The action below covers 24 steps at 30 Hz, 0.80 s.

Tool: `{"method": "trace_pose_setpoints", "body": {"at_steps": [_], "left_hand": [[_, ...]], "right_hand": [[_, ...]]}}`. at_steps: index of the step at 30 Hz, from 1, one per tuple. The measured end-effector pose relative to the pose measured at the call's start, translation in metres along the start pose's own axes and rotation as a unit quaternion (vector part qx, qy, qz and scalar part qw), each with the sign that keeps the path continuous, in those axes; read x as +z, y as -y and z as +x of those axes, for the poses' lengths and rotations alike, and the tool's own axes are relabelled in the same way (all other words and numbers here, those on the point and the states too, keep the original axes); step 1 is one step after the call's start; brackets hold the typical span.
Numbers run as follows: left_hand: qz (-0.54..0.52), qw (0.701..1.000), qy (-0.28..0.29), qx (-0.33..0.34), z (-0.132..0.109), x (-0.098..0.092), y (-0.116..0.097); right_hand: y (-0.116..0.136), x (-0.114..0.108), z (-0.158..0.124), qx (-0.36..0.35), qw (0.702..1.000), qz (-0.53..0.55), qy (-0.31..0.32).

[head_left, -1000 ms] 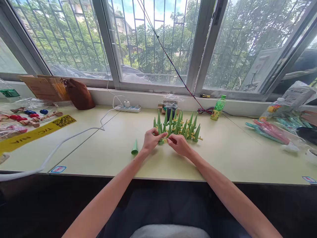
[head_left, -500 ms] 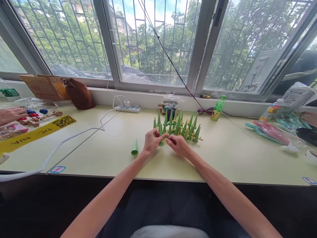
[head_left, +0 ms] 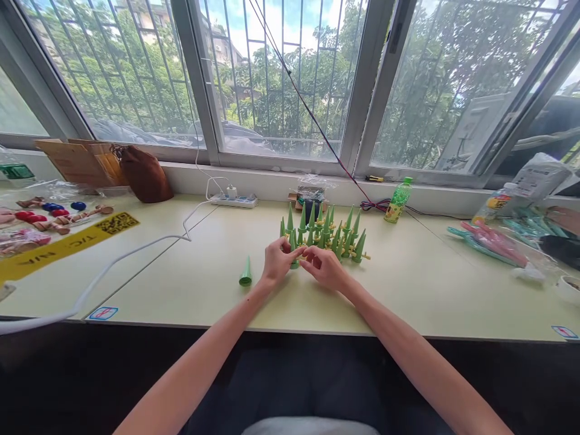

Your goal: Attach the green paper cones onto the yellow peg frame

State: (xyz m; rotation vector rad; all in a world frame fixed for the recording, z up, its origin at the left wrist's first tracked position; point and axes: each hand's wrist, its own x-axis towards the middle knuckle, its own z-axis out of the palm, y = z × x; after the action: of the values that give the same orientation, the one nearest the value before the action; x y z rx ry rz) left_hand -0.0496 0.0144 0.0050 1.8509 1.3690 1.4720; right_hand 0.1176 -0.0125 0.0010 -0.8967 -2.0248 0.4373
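Note:
A cluster of several green cones joined by small yellow pegs (head_left: 327, 234) stands upright on the pale table (head_left: 408, 290). My left hand (head_left: 275, 262) and my right hand (head_left: 325, 267) meet at the cluster's near left corner, fingers pinched together round a green cone (head_left: 294, 254) and its yellow peg. Exactly what each finger holds is partly hidden. A single loose green cone (head_left: 246, 271) stands to the left of my left hand, apart from the cluster.
A white power strip (head_left: 232, 198) and its cable (head_left: 136, 249) lie at the back left, beside a brown pouch (head_left: 141, 173). A green bottle (head_left: 395, 200) stands behind the cluster. Coloured toys (head_left: 43, 212) lie far left, plastic packets (head_left: 492, 240) far right.
My two hands stay pinched at the cluster's near corner with only slight finger shifts. Another person's hand that showed at the far left half a second ago is almost out of view.

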Motion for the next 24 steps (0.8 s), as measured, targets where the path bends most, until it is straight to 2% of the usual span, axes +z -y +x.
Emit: {"method": "trace_pose_setpoints", "body": {"at_steps": [9,14,24], "left_hand": [[0.021,1.0,0.0,0.012,-0.0021,0.0007,-0.0026],[-0.002,1.0,0.022,0.007,-0.0016,0.003,0.001],[-0.009,0.999,0.03,-0.002,-0.003,0.0029,-0.0051]], "right_hand": [[-0.0016,0.0015,0.0002,-0.014,1.0,-0.015,-0.004],[-0.0037,0.0015,-0.0004,-0.03,0.999,-0.044,-0.012],[-0.0052,0.0008,-0.0012,-0.021,0.999,-0.035,-0.014]]}}
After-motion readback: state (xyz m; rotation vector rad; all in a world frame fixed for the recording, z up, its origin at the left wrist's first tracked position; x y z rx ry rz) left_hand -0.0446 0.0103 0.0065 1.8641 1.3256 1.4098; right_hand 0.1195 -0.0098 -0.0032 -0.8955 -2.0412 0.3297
